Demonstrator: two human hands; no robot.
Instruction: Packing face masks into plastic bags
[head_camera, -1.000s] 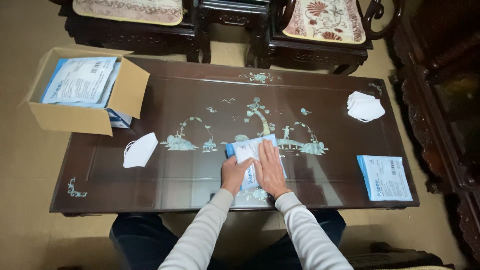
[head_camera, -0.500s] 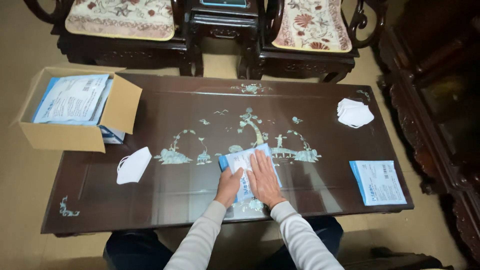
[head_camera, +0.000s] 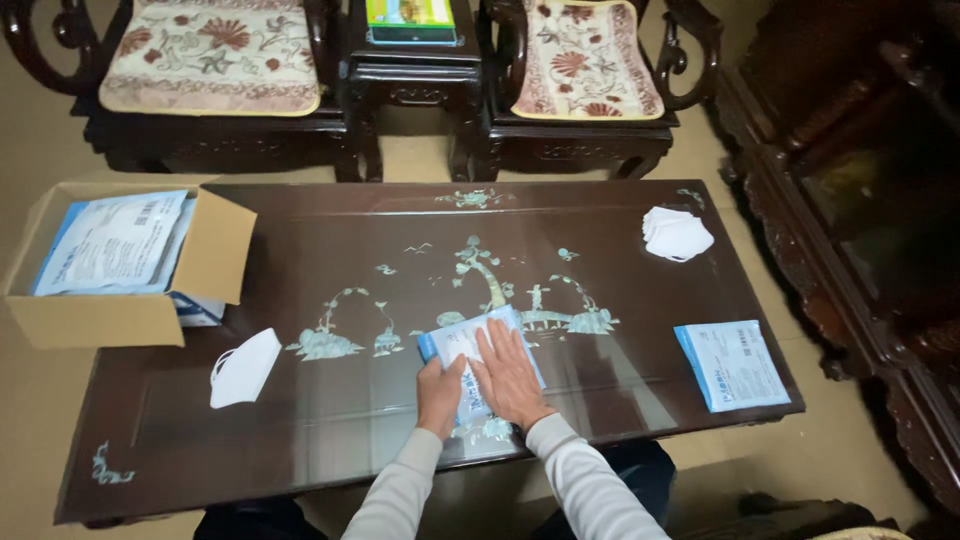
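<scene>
A blue and white flat packet (head_camera: 462, 342) lies on the dark inlaid table (head_camera: 330, 440) near its front edge. My right hand (head_camera: 509, 376) rests flat on top of the packet with fingers spread. My left hand (head_camera: 440, 394) presses the packet's left lower part, fingers curled onto it. A folded white face mask (head_camera: 243, 367) lies to the left of my hands. A stack of white masks (head_camera: 676, 234) sits at the table's far right.
An open cardboard box (head_camera: 120, 300) holding more packets stands at the table's left end. Another blue and white packet (head_camera: 735, 364) lies at the right front corner. Two cushioned wooden chairs (head_camera: 210, 60) and a small stand (head_camera: 410, 40) are behind; a dark cabinet (head_camera: 860, 200) stands right.
The camera view has shifted slightly; both hands stay on the packet in about the same place.
</scene>
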